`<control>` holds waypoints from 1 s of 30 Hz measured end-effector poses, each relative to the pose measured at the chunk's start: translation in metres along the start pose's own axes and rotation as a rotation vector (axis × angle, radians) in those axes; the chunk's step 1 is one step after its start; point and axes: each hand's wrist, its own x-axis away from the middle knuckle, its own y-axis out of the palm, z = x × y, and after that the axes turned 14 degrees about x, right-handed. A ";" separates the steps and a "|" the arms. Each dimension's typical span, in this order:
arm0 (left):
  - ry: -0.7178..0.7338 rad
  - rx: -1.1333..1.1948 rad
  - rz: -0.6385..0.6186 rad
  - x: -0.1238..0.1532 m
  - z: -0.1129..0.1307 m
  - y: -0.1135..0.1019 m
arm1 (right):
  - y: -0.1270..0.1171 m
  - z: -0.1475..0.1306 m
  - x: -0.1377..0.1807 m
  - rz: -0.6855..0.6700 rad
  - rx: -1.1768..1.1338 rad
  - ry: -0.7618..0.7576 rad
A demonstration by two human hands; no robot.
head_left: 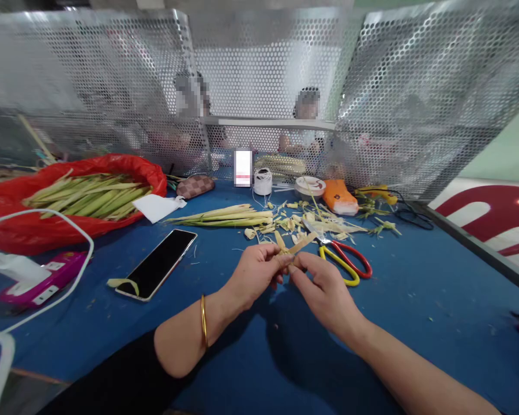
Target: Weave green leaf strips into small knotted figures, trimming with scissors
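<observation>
Pinched between the fingers of both hands is a small folded piece of pale leaf strip [301, 244], its two ends sticking up in a V. My left hand [259, 270], with a gold bangle on the wrist, grips it from the left. Closed on the lower right of the same strip is my right hand [322, 282]. Part of the fold is hidden by the fingers. Scissors [350, 260] with red and yellow handles lie just beyond my right hand. Behind the hands are a bundle of long pale green leaves [229, 217] and scattered leaf scraps [292, 222].
At left, a red plastic bag [17, 230] holds many leaves. A black-screened phone [160, 262] and a purple power strip [47, 282] lie nearer. White string [263, 183], a round tape roll [310, 187] and an orange tissue pack [339, 197] stand before a perforated metal screen [263, 75]; people sit behind it.
</observation>
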 end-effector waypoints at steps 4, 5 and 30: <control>-0.011 0.034 0.042 0.001 0.001 0.001 | -0.002 -0.002 0.001 0.015 0.022 -0.038; -0.016 0.039 0.052 0.001 0.001 0.001 | -0.002 -0.002 0.001 0.014 0.026 -0.043; -0.257 -0.177 -0.116 0.000 0.005 -0.004 | -0.005 0.021 -0.017 -0.277 -0.835 0.586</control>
